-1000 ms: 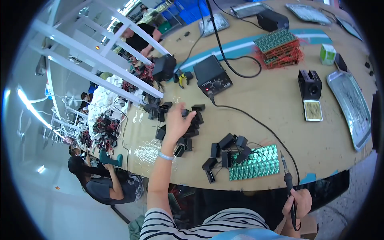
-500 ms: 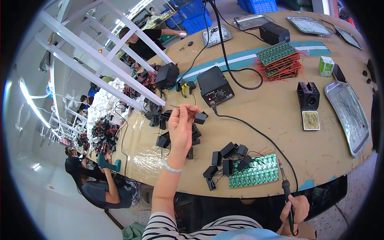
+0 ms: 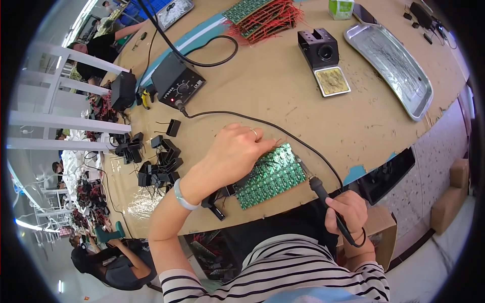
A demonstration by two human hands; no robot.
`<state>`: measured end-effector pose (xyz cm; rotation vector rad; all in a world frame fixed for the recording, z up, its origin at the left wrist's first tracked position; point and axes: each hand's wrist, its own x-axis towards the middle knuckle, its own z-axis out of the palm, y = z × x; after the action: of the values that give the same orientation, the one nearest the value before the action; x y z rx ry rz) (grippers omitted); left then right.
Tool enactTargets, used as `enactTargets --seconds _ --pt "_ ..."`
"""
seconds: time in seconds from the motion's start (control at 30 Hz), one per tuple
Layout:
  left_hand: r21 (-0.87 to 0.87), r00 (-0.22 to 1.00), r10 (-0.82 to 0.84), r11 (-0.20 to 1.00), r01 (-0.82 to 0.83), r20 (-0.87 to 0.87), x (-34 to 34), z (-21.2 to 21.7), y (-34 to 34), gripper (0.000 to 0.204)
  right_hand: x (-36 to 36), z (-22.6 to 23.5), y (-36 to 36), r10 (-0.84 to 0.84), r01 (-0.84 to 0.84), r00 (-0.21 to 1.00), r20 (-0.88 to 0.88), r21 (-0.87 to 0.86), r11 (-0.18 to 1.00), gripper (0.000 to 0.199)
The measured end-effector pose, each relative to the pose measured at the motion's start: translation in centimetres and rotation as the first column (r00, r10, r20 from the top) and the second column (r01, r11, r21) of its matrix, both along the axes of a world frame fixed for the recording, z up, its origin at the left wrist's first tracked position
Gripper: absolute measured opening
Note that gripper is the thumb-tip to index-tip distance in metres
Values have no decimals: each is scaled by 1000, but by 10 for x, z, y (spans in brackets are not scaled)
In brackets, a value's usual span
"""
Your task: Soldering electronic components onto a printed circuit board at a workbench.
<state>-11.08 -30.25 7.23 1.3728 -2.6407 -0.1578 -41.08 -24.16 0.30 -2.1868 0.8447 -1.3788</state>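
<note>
My left hand lies on the left part of a green circuit board near the table's front edge, fingers curled over it; whether it grips a part is hidden. My right hand holds a black soldering iron by its handle, tip pointing at the board's right end. The iron's cable runs back to a black soldering station. Several small black components lie scattered left of the board.
A black iron stand with a sponge, a metal tray, and a stack of green boards with red wires sit on the far side of the brown table. People work at the left.
My left hand came back from the black components at the left and now rests on the green board. The view has shifted closer to the table. The right hand still holds the iron.
</note>
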Motion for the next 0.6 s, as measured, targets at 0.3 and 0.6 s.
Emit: enactTargets --seconds 0.3,0.6 --pt "47 994 -71 997 67 85 -8 -8 -3 24 4 -7 -7 48 -47 999 -26 54 997 27" --pt "30 990 -60 998 57 128 -10 -7 -2 9 11 -6 -9 82 -80 995 -55 48 996 29"
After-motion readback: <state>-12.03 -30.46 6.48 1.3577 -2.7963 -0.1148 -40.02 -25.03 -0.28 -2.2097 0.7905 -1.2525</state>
